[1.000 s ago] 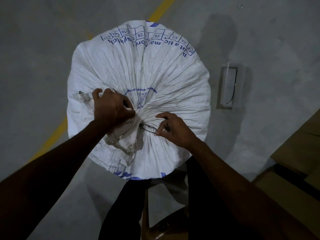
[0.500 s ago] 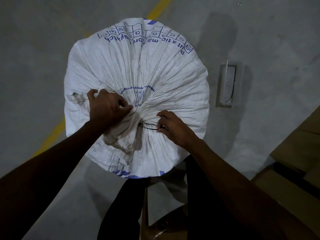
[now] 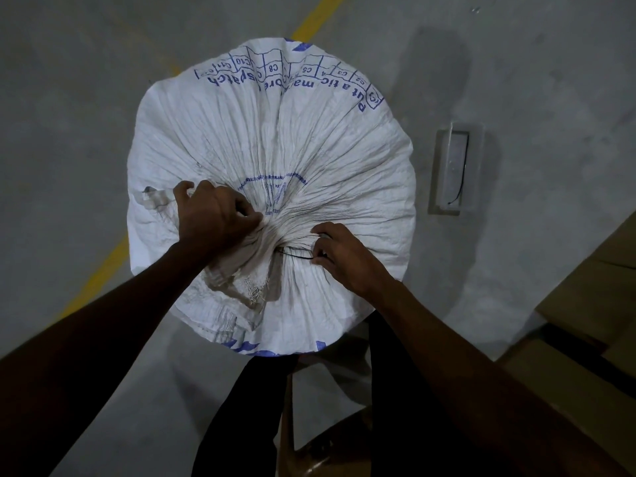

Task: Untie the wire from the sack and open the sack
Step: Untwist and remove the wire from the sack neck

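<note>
A full white woven sack (image 3: 303, 142) with blue print stands upright below me, its mouth gathered into a bunched neck near the middle. A thin black wire (image 3: 296, 255) wraps that neck and runs out to the right. My left hand (image 3: 211, 211) grips the bunched cloth of the neck from the left. My right hand (image 3: 344, 254) pinches the free end of the wire just right of the neck.
The sack stands on a grey concrete floor with a yellow painted line (image 3: 99, 277) running diagonally behind it. A small clear plastic box (image 3: 454, 170) lies on the floor to the right. Brown cardboard boxes (image 3: 592, 297) sit at the right edge. My dark trouser legs are below the sack.
Both hands have stayed at the neck. The right hand's fingers have shifted slightly on the wire, drawing it a little further out to the right.
</note>
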`<state>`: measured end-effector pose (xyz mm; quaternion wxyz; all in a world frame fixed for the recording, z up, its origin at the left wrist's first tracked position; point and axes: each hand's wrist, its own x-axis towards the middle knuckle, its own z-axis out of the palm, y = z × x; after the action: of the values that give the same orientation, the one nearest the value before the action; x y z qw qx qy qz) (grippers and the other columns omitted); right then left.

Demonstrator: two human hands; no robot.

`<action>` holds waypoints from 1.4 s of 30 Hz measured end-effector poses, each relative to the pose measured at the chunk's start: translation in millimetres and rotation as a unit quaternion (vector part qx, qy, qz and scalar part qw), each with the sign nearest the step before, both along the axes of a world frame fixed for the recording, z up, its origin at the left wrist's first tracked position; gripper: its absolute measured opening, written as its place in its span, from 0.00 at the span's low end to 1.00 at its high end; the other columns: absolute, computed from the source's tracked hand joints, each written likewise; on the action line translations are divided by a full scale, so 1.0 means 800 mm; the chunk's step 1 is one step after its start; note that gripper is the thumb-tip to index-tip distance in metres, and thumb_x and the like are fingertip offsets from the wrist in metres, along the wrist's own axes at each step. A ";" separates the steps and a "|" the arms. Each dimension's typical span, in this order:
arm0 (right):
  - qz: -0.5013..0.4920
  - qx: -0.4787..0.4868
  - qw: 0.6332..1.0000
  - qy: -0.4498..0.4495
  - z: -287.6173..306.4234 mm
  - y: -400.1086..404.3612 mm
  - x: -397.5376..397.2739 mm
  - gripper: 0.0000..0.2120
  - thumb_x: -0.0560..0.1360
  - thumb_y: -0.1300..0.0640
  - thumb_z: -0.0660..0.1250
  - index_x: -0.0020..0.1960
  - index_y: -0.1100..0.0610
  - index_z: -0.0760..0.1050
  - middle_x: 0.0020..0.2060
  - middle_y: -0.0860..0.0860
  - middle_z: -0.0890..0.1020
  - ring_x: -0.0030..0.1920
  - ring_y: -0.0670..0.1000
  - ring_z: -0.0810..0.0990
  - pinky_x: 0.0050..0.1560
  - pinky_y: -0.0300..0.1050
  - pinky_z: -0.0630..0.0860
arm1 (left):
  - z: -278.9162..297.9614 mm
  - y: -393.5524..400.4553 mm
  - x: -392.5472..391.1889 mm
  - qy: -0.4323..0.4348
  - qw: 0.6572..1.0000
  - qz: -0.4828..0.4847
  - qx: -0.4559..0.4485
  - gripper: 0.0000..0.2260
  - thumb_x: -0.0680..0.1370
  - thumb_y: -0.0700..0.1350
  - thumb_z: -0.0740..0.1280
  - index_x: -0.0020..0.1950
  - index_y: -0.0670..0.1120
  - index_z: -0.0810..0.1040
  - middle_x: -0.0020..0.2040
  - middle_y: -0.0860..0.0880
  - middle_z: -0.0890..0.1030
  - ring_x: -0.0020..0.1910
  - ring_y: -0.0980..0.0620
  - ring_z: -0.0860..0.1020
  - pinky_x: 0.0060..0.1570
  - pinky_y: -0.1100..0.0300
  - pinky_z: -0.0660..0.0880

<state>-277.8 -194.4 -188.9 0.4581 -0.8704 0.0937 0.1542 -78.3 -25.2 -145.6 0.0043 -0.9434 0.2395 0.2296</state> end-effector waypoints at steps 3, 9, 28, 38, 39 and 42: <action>-0.007 -0.001 1.000 -0.005 -0.003 0.001 -0.001 0.04 0.75 0.62 0.75 0.47 0.62 0.81 0.64 0.59 0.77 0.65 0.58 0.75 0.63 0.39 0.66 | -0.002 0.003 0.005 0.004 1.000 -0.006 -0.002 0.12 0.74 0.58 0.72 0.39 0.51 0.86 0.42 0.52 0.85 0.56 0.46 0.80 0.72 0.42 0.59; -0.017 0.000 1.000 -0.008 -0.004 0.003 0.000 0.04 0.74 0.61 0.76 0.46 0.61 0.82 0.64 0.58 0.78 0.64 0.57 0.75 0.61 0.35 0.63 | -0.007 0.003 0.003 0.008 1.000 -0.009 0.028 0.11 0.71 0.59 0.73 0.40 0.53 0.85 0.42 0.52 0.84 0.55 0.46 0.78 0.71 0.43 0.59; -0.183 0.150 0.972 -0.018 0.017 -0.022 0.018 0.13 0.69 0.53 0.82 0.44 0.57 0.80 0.46 0.54 0.83 0.48 0.54 0.81 0.49 0.53 0.77 | 0.050 -0.041 0.020 0.121 0.855 0.360 -0.352 0.02 0.74 0.42 0.73 0.42 0.47 0.86 0.31 0.48 0.83 0.28 0.52 0.80 0.32 0.56 0.76; -0.347 0.192 0.917 -0.042 0.040 -0.026 0.070 0.05 0.76 0.58 0.73 0.47 0.60 0.81 0.39 0.53 0.85 0.40 0.46 0.83 0.43 0.42 0.80 | 0.073 -0.102 0.055 0.049 0.935 0.108 -0.335 0.04 0.74 0.59 0.73 0.40 0.64 0.85 0.39 0.61 0.86 0.49 0.59 0.84 0.66 0.35 0.71; -0.358 0.187 0.914 -0.046 0.044 -0.025 0.083 0.06 0.76 0.56 0.74 0.48 0.59 0.82 0.38 0.52 0.85 0.39 0.47 0.83 0.43 0.44 0.81 | 0.074 -0.113 0.053 0.044 0.934 0.097 -0.341 0.04 0.74 0.59 0.73 0.41 0.62 0.85 0.40 0.61 0.86 0.51 0.59 0.84 0.68 0.37 0.69; -0.377 0.184 0.906 -0.052 0.056 -0.023 0.127 0.14 0.74 0.52 0.76 0.56 0.57 0.84 0.38 0.51 0.85 0.38 0.46 0.82 0.41 0.44 0.79 | 0.082 -0.140 0.047 0.052 0.928 0.083 -0.358 0.06 0.75 0.57 0.74 0.44 0.57 0.87 0.43 0.60 0.86 0.55 0.61 0.83 0.68 0.48 0.61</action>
<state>-176.1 -213.0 -144.3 0.6383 -0.6773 0.3607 -0.0611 -40.4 -137.4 -80.4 -0.3656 -0.8854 0.2262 0.1766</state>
